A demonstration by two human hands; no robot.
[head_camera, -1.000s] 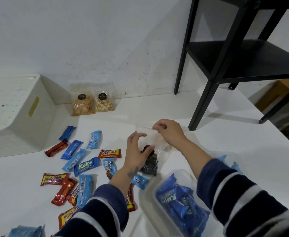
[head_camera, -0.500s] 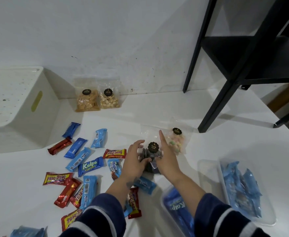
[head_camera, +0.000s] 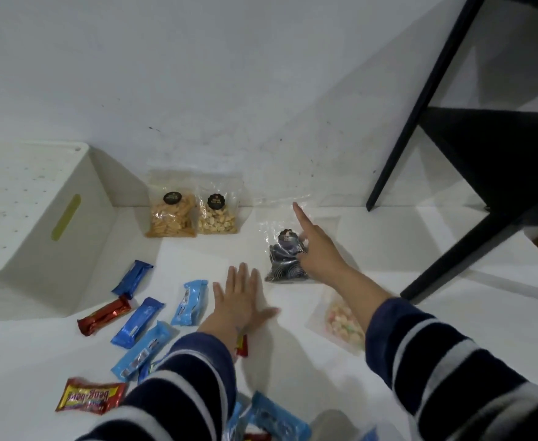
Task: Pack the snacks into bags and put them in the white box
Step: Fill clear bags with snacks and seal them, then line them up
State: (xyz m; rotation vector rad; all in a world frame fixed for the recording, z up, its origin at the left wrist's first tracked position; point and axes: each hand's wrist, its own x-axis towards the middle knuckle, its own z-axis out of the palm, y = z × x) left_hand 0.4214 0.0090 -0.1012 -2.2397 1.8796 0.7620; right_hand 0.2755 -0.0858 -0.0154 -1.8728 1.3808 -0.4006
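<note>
Here, the clear bag of dark swirl snacks [head_camera: 285, 259] stands upright near the back edge of the white tabletop [head_camera: 372, 259], its long axis vertical, its sealed top with a round black sticker pointing up toward the wall. The right hand [head_camera: 317, 249] grips this bag from its right side, thumb and lower fingers curled against it, while the index finger points straight out toward the wall. The left hand [head_camera: 240, 297] lies flat on the tabletop, fingers spread and straight, holding nothing, just beside a light blue bar [head_camera: 189, 302].

At the back edge, leaning on the wall, stand two more clear bags side by side and touching: a bag of orange sticks [head_camera: 170, 214] and a bag of pale nuts [head_camera: 216, 213]. A flat bag of pastel puffs [head_camera: 342, 323] lies under the right forearm, partly hidden by it.

The white box [head_camera: 38, 224] sits at the left edge with a yellow-green slot handle facing right; nothing shows inside apart from dark specks on its floor.

Loose wrapped bars lie scattered toward the near left: a dark blue bar [head_camera: 132, 278], a red bar [head_camera: 103, 316], and a red-and-yellow beng-beng bar [head_camera: 91, 394], their long axes running diagonally.
</note>
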